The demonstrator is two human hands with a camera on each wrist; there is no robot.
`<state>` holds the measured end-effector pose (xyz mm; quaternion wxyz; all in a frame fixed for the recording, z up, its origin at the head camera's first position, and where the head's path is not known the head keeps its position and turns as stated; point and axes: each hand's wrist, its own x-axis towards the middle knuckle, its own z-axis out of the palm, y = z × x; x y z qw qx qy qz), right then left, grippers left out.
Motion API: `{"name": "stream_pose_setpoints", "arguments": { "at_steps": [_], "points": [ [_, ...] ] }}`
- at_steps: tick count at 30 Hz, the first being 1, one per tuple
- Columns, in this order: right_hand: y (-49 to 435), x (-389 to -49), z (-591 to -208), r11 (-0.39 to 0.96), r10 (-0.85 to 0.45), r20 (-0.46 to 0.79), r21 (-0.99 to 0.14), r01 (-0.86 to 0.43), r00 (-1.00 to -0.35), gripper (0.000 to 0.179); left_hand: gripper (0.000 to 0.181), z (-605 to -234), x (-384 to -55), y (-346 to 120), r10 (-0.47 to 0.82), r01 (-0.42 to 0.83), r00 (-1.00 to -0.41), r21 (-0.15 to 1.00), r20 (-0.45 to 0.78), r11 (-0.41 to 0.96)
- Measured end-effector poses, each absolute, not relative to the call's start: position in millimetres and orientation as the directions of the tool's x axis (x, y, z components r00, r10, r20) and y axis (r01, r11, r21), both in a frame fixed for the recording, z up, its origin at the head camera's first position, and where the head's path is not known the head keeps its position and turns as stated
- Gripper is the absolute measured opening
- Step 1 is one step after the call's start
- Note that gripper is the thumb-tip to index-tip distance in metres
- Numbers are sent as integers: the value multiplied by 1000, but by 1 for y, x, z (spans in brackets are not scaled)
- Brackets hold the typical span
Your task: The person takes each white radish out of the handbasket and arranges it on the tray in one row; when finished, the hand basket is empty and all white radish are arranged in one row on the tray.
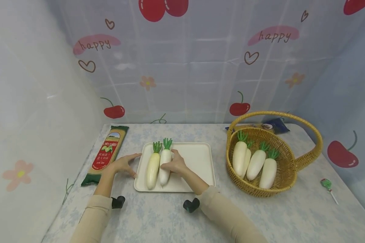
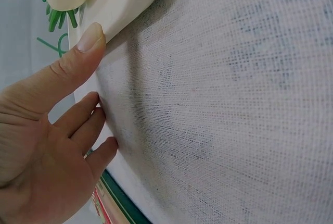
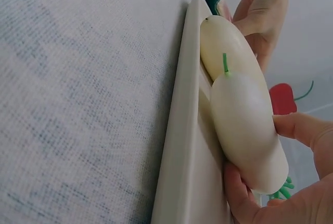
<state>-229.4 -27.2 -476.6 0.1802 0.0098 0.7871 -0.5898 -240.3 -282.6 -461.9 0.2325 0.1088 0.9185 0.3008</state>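
Note:
Two white radishes with green tops lie side by side on a white tray (image 1: pixel 199 162). My right hand (image 1: pixel 175 164) grips the right-hand radish (image 1: pixel 164 173), thumb on one side and fingers on the other; in the right wrist view that radish (image 3: pixel 250 125) shows a small green tip at its near end. The yellower radish (image 1: pixel 152 172) lies just left of it. At the tray's left edge is my left hand (image 1: pixel 123 165), fingers spread and holding nothing. In the left wrist view its thumb (image 2: pixel 88 44) is right at the tray's rim.
To the right stands a wicker basket (image 1: pixel 292 179) with a tall handle and several white radishes. A blue packet (image 1: pixel 278 125) lies behind it. A pasta packet (image 1: pixel 107 152) lies left of the tray, beside my left wrist. A lollipop (image 1: pixel 326 184) is at the far right.

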Motion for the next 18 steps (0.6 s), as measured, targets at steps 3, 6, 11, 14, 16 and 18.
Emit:
{"name": "stream_pose_setpoints", "arguments": {
  "at_steps": [3,6,11,14,16,18],
  "points": [
    [-26,-230,-478,300,-195,-298,-925,232,-934,92,100,-462,-241,-282,339,50,-865,608,-371,792],
    [-24,-230,-478,283,-200,-301,-929,239,-933,90,100,-462,-241,-282,332,39,-864,607,-379,794],
    [-22,-228,-478,239,-220,-308,-937,255,-926,85,99,-462,-240,-281,312,21,-868,600,-386,800],
    [-21,-227,-478,235,-229,-310,-938,256,-923,81,99,-462,-239,-281,309,27,-871,591,-382,806],
    [-20,-226,-478,242,-234,-310,-937,253,-922,79,99,-461,-239,-281,309,27,-872,591,-381,806],
    [-19,-226,-479,253,-236,-311,-934,251,-921,78,100,-461,-238,-280,315,38,-871,586,-378,809]
  ]
}}
